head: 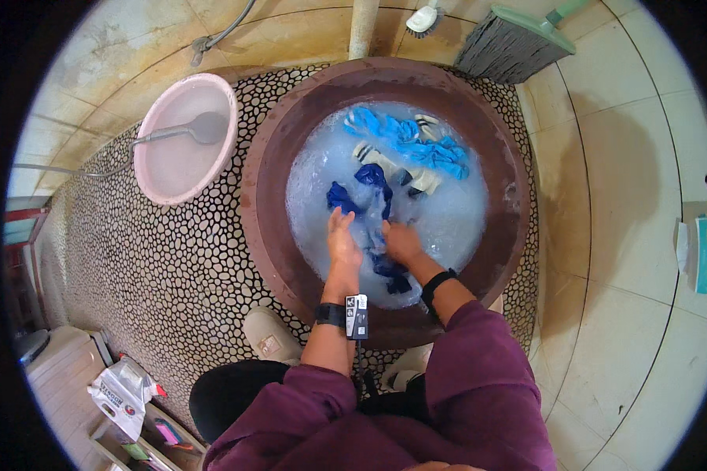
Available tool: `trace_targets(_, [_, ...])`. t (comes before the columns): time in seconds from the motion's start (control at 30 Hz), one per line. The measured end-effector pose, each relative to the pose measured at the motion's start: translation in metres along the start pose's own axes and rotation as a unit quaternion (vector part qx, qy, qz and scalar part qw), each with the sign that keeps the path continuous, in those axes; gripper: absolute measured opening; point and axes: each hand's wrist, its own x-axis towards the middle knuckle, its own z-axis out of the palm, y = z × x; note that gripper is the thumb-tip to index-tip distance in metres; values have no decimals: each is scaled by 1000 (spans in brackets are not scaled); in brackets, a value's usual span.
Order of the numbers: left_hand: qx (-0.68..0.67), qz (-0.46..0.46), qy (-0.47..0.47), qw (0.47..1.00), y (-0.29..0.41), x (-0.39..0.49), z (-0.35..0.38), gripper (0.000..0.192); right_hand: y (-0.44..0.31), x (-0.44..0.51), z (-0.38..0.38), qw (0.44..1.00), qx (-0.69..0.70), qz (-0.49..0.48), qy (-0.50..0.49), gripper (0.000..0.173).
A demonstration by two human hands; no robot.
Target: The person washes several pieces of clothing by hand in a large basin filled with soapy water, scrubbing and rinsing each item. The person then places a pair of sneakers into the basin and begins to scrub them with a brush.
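A wide brown tub (268, 194) holds cloudy, sudsy water (312, 176) with wet laundry in it. My left hand (344, 242) is over the water with its fingers extended, the fingertips beside a dark blue cloth (372, 175). Just to its right, my right hand (403, 241) is curled closed on the same blue cloth, part of which trails toward the tub's near side. Farther back float a bright blue garment (430, 150) and cream socks (377, 158) with dark stripes. Parts of the cloth are hidden under the water.
A pink basin (231, 126) with water and a grey shower head (209, 128) stands left of the tub on pebble-patterned flooring (171, 259). Behind the tub are a pipe (363, 29), a scrub brush (422, 21) and a broom (509, 47). A plastic bag (121, 394) lies lower left.
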Motion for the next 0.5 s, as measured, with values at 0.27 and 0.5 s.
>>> trace_targets(0.27, [-127,-361,-80,921,20,-29,34,85,3,-7,-84,961,203,-39,183,37])
trace_targets(0.5, [-156,-221,-173,947,11,-41,43,33,-27,-79,-144,875,380,-247,173,38])
